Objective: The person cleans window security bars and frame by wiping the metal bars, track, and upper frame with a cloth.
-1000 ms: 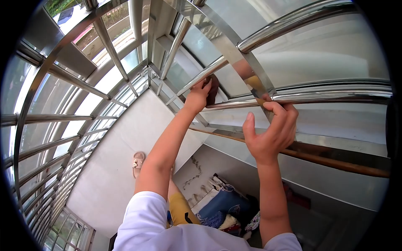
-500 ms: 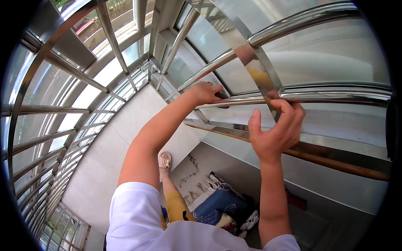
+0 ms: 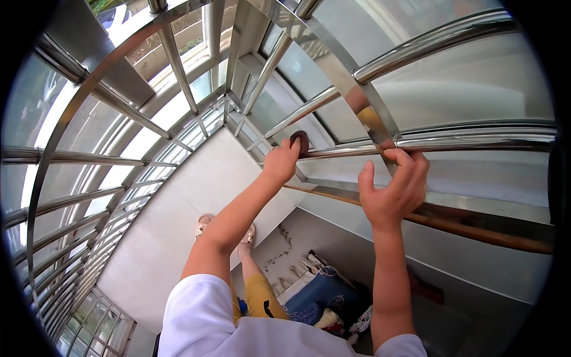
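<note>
My left hand (image 3: 283, 160) is closed on a dark brown pad (image 3: 302, 143), perhaps a folded cloth or sponge; its exact kind is unclear. The pad lies against the far end of a shiny horizontal steel rail (image 3: 339, 152). Nearer on the same railing, my right hand (image 3: 392, 189) has its thumb held apart and its fingers bent. Those fingertips touch the railing where a flat steel upright (image 3: 367, 110) crosses the rail. Nothing shows between the right thumb and fingers.
Behind the railing are window panes (image 3: 458, 89). A brown-edged ledge (image 3: 476, 229) runs beneath it. Barred steel guards (image 3: 89, 157) curve along the left. Below, a pale slab (image 3: 160, 226) bears two sandalled feet, and a blue bag (image 3: 324, 291) lies beside cloth items.
My left hand has shifted down and left, and the brown pad now shows more fully. My right hand stays at the upright. A second sandalled foot has come into view.
</note>
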Demonstrator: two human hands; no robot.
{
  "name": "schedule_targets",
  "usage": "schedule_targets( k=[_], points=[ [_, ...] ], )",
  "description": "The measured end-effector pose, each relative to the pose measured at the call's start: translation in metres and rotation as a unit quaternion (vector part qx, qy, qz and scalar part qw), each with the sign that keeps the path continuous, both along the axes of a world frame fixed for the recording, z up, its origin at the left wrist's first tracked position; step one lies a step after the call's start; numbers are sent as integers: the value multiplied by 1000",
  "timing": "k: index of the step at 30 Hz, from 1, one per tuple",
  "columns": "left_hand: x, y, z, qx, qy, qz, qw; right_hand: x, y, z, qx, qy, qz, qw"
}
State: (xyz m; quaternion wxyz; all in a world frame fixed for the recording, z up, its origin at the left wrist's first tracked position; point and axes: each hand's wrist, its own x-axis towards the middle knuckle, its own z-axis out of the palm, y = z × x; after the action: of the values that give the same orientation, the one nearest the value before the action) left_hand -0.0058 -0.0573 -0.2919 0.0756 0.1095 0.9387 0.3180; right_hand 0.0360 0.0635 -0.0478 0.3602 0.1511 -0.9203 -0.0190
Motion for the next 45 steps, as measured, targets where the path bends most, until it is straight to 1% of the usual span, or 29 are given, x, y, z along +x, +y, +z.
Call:
schedule_targets(
  k=[1,2,3,4,6,7,8,9,10,12,14,15,17,18,20,21,24,25,28,29,32,34,36,37,39,40,42,44,45],
  points=[
    [14,-8,2,-4,1,1,1000,0,-1,0,-5,-3,-2,1000],
    [27,-21,2,90,1,95,991,0,-1,0,-7,0,-1,1000],
    [35,-33,1,184,0,185,965,-1,-1,0,-2,5,-4,1000],
    [38,-44,6,216,47,220,950,-1,-1,-1,3,9,-8,1000],
    [26,-58,19,249,64,236,937,-2,-1,-2,1,6,-10,1000],
    [10,-60,19,251,112,208,939,-2,-1,-3,1,6,-11,1000],
    [-8,-61,20,267,110,179,941,-2,-1,-3,0,6,-13,1000],
    [-27,-61,20,250,122,136,951,-1,-1,-2,3,10,-14,1000],
    [-48,-61,20,212,171,93,958,-2,-1,-2,8,13,-15,1000],
    [-83,-52,13,114,169,78,976,-2,0,-2,11,16,-12,1000],
    [-103,-48,16,23,106,39,993,-3,-1,-2,13,17,-9,1000],
    [-108,-47,11,25,106,38,993,-3,-1,-2,13,17,-11,1000],
    [-113,-48,0,-31,49,4,998,-3,1,-2,13,17,-17,1000],
    [-112,-50,-2,-32,48,1,998,-3,2,-3,9,10,-16,1000],
    [-110,-58,-6,-40,109,-120,986,-3,1,-4,-2,3,-15,1000],
    [-109,-55,-8,4,126,-149,981,-4,0,-5,6,14,-19,1000],
    [-118,-53,-4,-17,79,-172,982,-5,0,-5,16,27,-21,999],
    [-121,-52,0,13,39,-164,986,-4,1,-5,16,25,-16,999],
    [-103,-56,5,2,32,-117,993,-3,1,-4,36,26,-15,999],
    [-90,-56,11,19,5,-59,998,-2,1,-3,34,29,-13,999],
    [-54,-50,-18,113,27,98,988,7,-6,-5,22,31,-8,999],
    [-27,-57,-28,256,-29,223,940,31,-13,-18,-95,66,39,993],
    [4,-76,-51,252,-28,259,932,61,-27,-51,-180,-116,175,961],
    [19,-86,-58,255,-36,266,929,58,-42,-58,-185,-114,178,960],
    [39,-105,-58,256,-65,271,925,46,-69,-71,-353,-268,115,889],
    [37,-112,-51,252,-65,271,927,33,-75,-80,-357,-268,116,888],
    [27,-124,-36,254,-16,265,930,-6,-85,-97,-484,-162,40,859],
    [3,-129,-13,230,41,263,936,-37,-93,-102,-487,-180,74,851],
    [-11,-130,-10,206,96,254,940,-51,-96,-99,-489,-182,72,850]
  ],
)
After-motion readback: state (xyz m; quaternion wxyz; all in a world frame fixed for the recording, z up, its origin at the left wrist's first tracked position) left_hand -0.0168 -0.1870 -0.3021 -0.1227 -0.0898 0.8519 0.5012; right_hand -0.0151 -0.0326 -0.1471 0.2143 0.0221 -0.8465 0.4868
